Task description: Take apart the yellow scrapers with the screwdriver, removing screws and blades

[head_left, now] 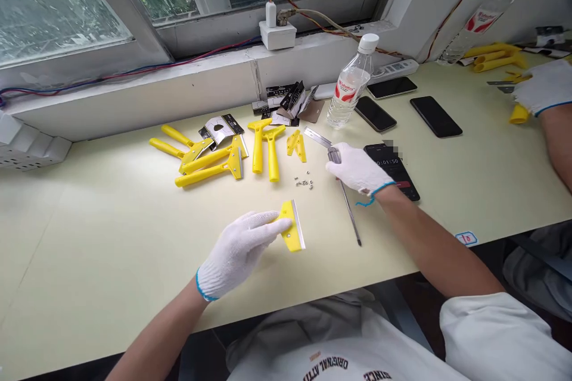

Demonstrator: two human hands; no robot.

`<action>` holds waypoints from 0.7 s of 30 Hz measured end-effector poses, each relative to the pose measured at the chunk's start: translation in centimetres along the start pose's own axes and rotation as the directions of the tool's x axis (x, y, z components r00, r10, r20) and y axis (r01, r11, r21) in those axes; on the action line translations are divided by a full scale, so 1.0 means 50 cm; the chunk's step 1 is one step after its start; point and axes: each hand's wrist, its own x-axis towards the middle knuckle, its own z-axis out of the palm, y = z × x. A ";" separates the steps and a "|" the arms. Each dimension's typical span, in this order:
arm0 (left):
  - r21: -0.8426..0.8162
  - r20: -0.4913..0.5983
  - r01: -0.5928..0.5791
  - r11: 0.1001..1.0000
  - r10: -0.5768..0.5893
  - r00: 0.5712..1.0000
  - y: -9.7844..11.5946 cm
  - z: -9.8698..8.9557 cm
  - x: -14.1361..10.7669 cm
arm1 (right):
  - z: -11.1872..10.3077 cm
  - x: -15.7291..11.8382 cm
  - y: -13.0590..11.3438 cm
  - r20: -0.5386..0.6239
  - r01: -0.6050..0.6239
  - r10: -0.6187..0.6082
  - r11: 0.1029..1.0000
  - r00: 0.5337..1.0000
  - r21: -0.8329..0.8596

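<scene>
My gloved left hand (243, 247) is closed around a yellow scraper (290, 241); its head and metal blade stick out past the fingers, while its handle is hidden in the hand. In my gloved right hand (357, 168) is the grey handle of a screwdriver (348, 208), its shaft slanting toward the table's front edge. Loose metal blades (316, 137) lie just beyond that hand. Left of them are two small yellow cover plates (295, 146) and two yellow handles (273, 158) without blades. Several small screws (305, 182) are scattered between my hands.
Several yellow scrapers (210, 168) lie at the left, beside torn packaging (290, 104). A water bottle (351, 83) stands near the sill. Phones (435, 116) lie at the right, one showing a timer (393, 169) beside my right wrist. A co-worker's gloved hand (543, 86) works far right.
</scene>
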 end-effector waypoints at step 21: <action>0.508 0.085 -0.138 0.850 0.110 0.990 -0.092 0.041 0.023 | -0.008 -0.081 -0.051 -0.196 0.277 -0.204 0.535 0.959 0.798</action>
